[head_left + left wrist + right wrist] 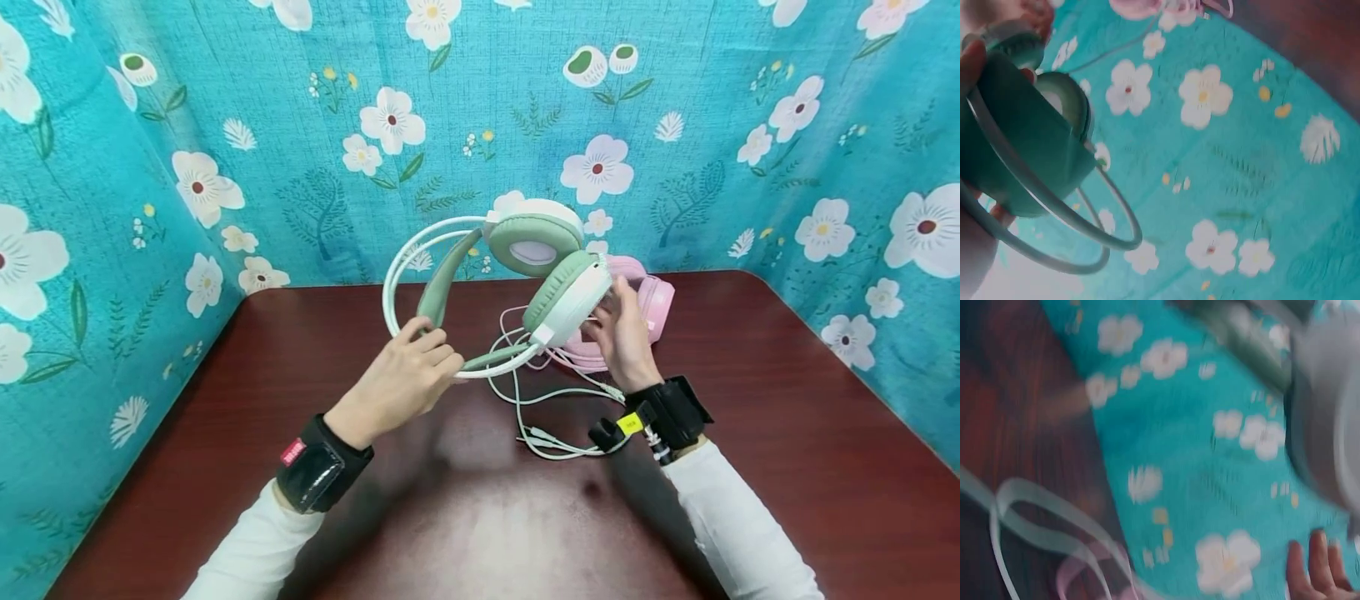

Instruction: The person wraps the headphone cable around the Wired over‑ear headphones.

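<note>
My left hand (401,371) grips the headband (392,287) of white-and-green over-ear headphones, held tilted above the table. The left wrist view shows the headband's twin bars (1054,203) and its wide green inner strap (1035,137). Both padded ear cups hang toward the right, the nearer ear cup (576,300) below the farther one (534,237). Beside the outer shell of the nearer cup is my right hand (626,342), its fingers extended. In the right wrist view, those fingers (1319,562) show below the blurred cup (1322,412), with a gap between them.
Pink headphones (657,307) rest on the dark red-brown table (750,400) behind my right hand. A pale cable (547,398) loops over the tabletop, its plug ends (536,435) near the middle. A blue floral curtain (480,150) surrounds the table's back and sides.
</note>
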The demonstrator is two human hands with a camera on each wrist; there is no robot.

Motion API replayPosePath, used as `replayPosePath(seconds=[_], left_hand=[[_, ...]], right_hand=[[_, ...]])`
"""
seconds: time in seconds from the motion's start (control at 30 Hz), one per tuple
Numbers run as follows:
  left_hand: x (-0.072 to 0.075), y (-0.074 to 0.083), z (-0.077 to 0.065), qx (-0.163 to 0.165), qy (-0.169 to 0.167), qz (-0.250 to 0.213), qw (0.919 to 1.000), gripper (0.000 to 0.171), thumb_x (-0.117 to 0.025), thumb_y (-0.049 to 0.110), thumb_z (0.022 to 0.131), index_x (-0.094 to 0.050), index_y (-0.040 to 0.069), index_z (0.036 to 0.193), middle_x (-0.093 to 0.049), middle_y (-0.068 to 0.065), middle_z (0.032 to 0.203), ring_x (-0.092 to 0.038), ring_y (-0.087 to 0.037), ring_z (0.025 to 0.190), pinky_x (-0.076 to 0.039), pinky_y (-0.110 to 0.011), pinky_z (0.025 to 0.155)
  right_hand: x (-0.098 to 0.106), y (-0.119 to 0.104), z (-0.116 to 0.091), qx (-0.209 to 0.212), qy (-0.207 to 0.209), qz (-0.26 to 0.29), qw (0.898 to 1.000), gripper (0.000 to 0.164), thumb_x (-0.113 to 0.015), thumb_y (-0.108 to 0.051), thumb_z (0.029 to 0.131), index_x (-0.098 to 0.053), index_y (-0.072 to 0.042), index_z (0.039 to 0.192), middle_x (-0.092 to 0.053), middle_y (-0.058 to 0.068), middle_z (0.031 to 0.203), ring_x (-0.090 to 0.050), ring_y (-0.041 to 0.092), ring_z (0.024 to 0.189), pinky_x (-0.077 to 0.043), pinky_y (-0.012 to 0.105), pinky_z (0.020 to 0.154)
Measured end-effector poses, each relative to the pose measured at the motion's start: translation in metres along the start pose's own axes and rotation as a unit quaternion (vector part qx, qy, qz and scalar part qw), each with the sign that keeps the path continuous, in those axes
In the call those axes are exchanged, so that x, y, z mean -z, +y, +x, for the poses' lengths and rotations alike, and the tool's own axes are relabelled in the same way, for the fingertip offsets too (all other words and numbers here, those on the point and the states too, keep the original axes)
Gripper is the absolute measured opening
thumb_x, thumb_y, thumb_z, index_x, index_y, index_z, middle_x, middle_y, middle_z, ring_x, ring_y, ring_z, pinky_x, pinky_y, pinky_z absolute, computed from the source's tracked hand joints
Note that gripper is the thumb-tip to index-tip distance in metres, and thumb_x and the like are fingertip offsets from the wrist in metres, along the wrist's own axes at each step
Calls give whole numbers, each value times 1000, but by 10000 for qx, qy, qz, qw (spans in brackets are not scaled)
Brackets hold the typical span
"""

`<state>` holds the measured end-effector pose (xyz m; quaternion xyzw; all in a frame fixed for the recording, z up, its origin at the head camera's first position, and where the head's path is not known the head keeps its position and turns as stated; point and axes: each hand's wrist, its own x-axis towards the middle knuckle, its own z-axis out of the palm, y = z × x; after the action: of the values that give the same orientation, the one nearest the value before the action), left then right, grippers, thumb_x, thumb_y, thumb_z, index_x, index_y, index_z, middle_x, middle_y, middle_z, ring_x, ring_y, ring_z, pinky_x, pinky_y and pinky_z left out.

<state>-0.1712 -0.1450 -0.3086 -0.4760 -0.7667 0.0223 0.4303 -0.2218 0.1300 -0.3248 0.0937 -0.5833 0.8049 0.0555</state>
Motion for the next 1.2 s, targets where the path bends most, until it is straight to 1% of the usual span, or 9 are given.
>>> replayPosePath(seconds=[0.17,0.33,0.4,0.5,0.6,0.73,0.87,1.03,1.2], left_hand=[[15,-6,-3,-60,81,-64,9999,38,-91,4,66,-54,7,74,-58,-2,64,-53,-18,73,-50,-37,88],[24,-10,-10,-41,99,-47,9999,40,-91,3,64,-53,6,76,-58,-2,65,-51,-19,72,-49,-37,84],[27,-13,-13,5,110,24,9999,42,-93,4,63,-53,5,77,-58,-3,65,-50,-19,71,-49,-37,82],[34,-17,-16,80,67,55,9999,46,-96,5,59,-54,4,79,-60,-4,67,-51,-20,71,-49,-37,80],[42,-22,-20,125,-25,-15,9999,48,-96,4,58,-54,4,80,-60,-4,68,-50,-20,72,-49,-38,79],[51,-27,-30,216,-141,-85,9996,46,-94,1,59,-54,3,81,-58,-5,68,-50,-22,72,-47,-38,79],[55,-28,-36,246,-228,-150,9993,41,-90,-2,63,-55,2,84,-57,-6,69,-51,-23,74,-47,-39,81],[63,-29,-40,313,-188,-204,9991,24,-79,-2,79,-58,-2,90,-59,-10,74,-51,-27,76,-47,-41,80],[73,-36,-38,430,20,-170,9989,30,-83,-4,73,-60,-3,92,-62,-16,77,-54,-31,77,-47,-45,79]], right_hand=[[18,14,22,414,-578,-154,9974,54,-44,-5,104,-28,-12,155,-39,-4,149,-45,0,127,-42,14,100],[30,33,21,370,-1993,-75,9792,35,-55,-2,96,-64,-23,122,-66,-17,118,-59,-3,111,-45,14,99],[34,35,15,262,-2378,-754,9680,31,-53,2,94,-69,-20,110,-71,-18,104,-63,-3,101,-48,14,93],[45,26,1,343,-2578,-2371,9360,20,-55,3,93,-69,-3,105,-68,-19,93,-63,-5,88,-50,14,81],[60,7,-12,500,-2426,-3642,8978,9,-59,1,94,-64,8,94,-60,-13,80,-58,-4,73,-50,17,69],[83,-29,-23,488,-2135,-4549,8632,8,-64,-2,94,-67,-2,86,-58,-10,71,-57,0,65,-50,21,62],[108,-67,-35,417,-1718,-5612,8086,6,-68,-8,93,-73,-6,89,-65,-8,70,-54,-1,63,-45,23,60],[144,-106,-52,542,-493,-6678,7407,20,-65,-11,96,-71,7,102,-68,9,69,-48,0,58,-38,27,55],[166,-117,-63,666,1004,-7083,6956,27,-58,-8,95,-62,16,106,-63,37,81,-54,38,60,-38,44,54]])
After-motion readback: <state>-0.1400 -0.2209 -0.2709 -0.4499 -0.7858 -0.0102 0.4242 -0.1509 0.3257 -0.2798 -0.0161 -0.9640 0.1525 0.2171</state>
